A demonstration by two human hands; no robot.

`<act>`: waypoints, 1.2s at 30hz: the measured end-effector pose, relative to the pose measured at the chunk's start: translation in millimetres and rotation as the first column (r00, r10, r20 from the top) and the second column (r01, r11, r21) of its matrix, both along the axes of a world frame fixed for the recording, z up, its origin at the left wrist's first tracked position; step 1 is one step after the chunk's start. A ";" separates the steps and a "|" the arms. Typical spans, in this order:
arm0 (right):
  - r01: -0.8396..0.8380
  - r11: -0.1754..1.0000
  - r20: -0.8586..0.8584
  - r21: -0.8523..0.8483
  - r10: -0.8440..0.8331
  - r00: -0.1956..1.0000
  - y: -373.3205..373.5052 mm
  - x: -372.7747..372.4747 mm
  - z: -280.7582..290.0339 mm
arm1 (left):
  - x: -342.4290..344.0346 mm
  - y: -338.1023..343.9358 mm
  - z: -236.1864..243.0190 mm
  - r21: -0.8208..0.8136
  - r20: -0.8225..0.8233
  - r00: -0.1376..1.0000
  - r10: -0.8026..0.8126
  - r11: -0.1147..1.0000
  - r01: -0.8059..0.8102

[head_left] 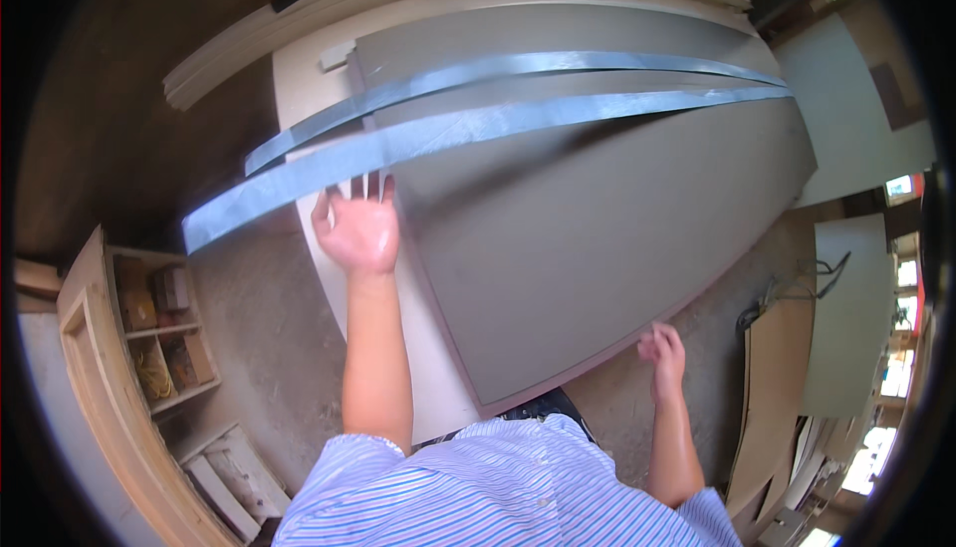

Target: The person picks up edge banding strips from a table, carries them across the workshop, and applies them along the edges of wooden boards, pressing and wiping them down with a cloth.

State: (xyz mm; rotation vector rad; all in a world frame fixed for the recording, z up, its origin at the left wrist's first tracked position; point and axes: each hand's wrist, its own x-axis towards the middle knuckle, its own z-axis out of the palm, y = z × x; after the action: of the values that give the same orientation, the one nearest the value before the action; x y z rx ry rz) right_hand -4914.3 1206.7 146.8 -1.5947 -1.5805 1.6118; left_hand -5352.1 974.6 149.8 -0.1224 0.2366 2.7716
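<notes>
The nearer long, flat, shiny blue-silver strip runs roughly nine-to-three, at twelve o'clock from the closer left hand, open-palmed, fingers at its near edge. The right hand curls loosely, seemingly empty.

Two long, narrow strips, flat-sided and shiny silver-blue, run left to right across a broad grey panel. The near strip stands raised, a dark shadow below it, and its left end juts out beyond the panel. The far strip lies just behind, its left end also past the panel's edge. They spread apart at left and draw close together at right. The panel lies flat, smooth and matte, with a thin purplish edge.
</notes>
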 end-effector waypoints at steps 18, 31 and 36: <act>-0.001 0.866 -0.743 -0.500 -0.428 0.515 349.3 -129.5 -56.6 | 187.8 28.7 138.8 -0.168 -0.553 0.827 -0.100 0.986 0.007; -0.100 0.836 -0.822 -0.540 -0.497 0.278 498.2 -79.8 -17.8 | 261.8 57.7 188.6 -0.300 -0.678 0.728 0.102 0.866 -0.400; -0.061 0.863 -0.838 -0.501 -0.467 0.282 529.0 -70.3 -7.5 | 273.8 91.4 224.8 -0.352 -0.729 0.628 0.273 0.638 -0.685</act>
State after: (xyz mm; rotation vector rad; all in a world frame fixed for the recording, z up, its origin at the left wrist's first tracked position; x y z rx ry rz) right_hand -4984.6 1735.7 139.3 -0.5444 -0.2951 2.1880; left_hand -5078.3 1066.1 374.6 0.7116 1.5070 3.0548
